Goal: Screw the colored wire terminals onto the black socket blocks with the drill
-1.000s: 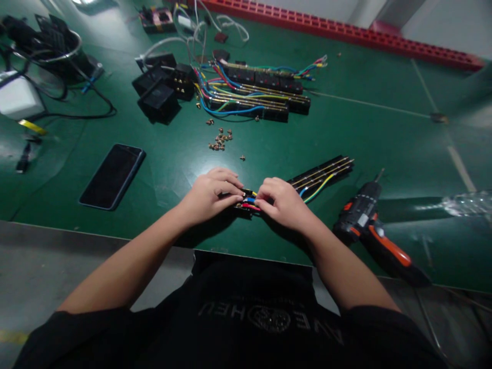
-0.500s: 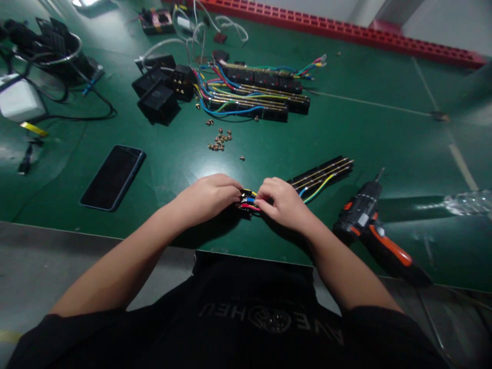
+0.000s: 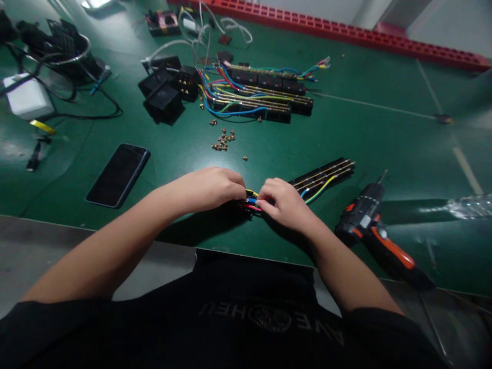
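Observation:
A black strip (image 3: 323, 174) with brass-coloured bars and coloured wires lies slantwise near the table's front edge. My right hand (image 3: 282, 202) is closed over its near part, thumb and forefinger pinching the blue wire (image 3: 251, 201). Yellow and red wires (image 3: 252, 208) run close by those fingertips. From the left, my left hand (image 3: 219, 189) reaches to the wire ends, its fingers bent down and pressed together. What lies between them is too small and hidden to make out. Both hands partly cover the strip's left end.
Small brass screws (image 3: 223, 139) lie beyond my hands. Wired strips (image 3: 265, 105) and black boxes (image 3: 163, 100) stand farther back. A phone (image 3: 118, 175) is at left, a cordless drill (image 3: 365, 220) at right. A wire basket (image 3: 82, 48) and white adapter (image 3: 28, 97) sit far left.
My left hand has shifted slightly up and right, its fingers now over the wire ends. The right hand keeps its pinch. The whole view has moved a little.

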`<state>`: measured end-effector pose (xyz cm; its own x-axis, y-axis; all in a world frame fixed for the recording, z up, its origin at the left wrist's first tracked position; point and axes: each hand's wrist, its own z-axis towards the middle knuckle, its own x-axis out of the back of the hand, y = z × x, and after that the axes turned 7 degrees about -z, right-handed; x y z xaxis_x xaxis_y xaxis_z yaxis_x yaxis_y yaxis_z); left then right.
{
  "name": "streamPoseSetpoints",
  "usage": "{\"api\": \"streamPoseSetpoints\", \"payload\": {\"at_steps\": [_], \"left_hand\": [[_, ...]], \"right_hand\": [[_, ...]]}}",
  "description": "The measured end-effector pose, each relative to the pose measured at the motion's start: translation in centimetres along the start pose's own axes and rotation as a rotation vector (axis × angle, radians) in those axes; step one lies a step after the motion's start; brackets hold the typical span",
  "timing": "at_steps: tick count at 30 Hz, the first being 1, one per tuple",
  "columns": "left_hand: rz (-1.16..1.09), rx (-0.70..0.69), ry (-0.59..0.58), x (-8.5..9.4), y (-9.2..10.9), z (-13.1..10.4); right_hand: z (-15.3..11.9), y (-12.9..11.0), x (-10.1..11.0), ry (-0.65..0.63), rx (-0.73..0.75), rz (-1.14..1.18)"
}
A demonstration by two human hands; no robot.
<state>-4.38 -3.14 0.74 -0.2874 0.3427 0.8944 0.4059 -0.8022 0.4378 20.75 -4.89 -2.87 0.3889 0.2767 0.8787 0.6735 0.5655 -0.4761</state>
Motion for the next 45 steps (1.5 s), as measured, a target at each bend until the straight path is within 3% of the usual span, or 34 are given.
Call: {"api": "streamPoseSetpoints", "payload": {"at_steps": [7, 14, 18, 26, 34, 45], "left_hand": [[0.003, -0.008, -0.129, 0.9, -0.6, 1.1], [-0.172, -0.129, -0.032, 0.8, -2.0, 1.8], [-0.011, -0.191, -0.069, 0.7, -1.8, 1.7], [0.234, -0.147, -0.187, 1.0, -1.0, 1.3], [-0.101, -0.094, -0.121, 0.1, -1.4, 0.5], [-0.106, -0.183, -0.096, 0.6, -2.2, 1.2]], "right_hand": [[0.1, -0.1, 0.0, -0.002, -0.003, -0.005], [0.1, -0.1, 0.0, -0.008, -0.005, -0.01], [0.1, -0.1, 0.1, -0.019, -0.006, -0.02], [0.1, -0.1, 0.1, -0.013, -0.007, -0.021], [0.2, -0.1, 0.1, -0.017, -0.011, 0.0], [0.1, -0.1, 0.1, -0.01, -0.005, -0.006]]}}
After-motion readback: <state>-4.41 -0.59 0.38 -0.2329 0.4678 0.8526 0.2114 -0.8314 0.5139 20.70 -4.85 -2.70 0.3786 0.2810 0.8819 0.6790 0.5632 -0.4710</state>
